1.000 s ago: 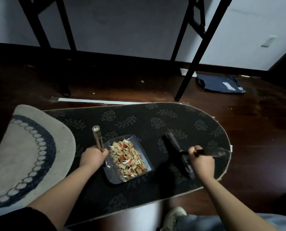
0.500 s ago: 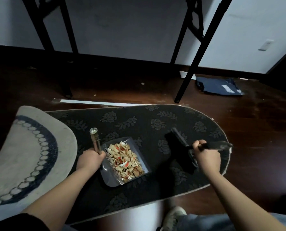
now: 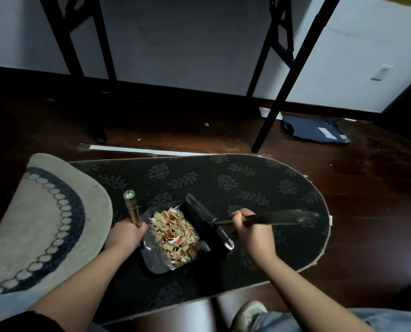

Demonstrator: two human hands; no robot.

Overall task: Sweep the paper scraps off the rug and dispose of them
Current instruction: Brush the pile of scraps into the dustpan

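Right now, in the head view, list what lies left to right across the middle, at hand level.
Pale rug → left hand → dustpan with scraps → brush → right hand

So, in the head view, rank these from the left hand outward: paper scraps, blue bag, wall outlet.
1. Heap of paper scraps, in the dustpan just right of the left hand.
2. Crumpled dark blue bag, on the floor far right.
3. White wall outlet, upper right.
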